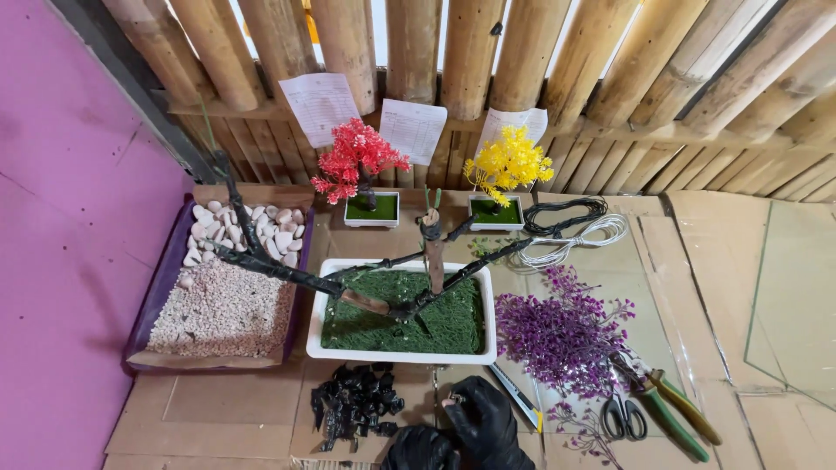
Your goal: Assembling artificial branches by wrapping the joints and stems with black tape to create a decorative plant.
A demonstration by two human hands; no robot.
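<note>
Both gloved hands, left hand [420,448] and right hand [488,424], pinch a small part; next, probably careful fixing onto the bare tree [433,252].

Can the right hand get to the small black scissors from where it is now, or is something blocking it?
Probably yes. The right hand sits at the table's near edge, and the black scissors lie just to its right on the cardboard. Only a utility knife and thin purple sprigs lie between, both low and flat.

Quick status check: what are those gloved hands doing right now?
Right hand pinching a small dark piece, black-gloved. Left hand low beside it, grip unclear. Black pieces pile just left. White planter ahead, utility knife alongside.
</note>
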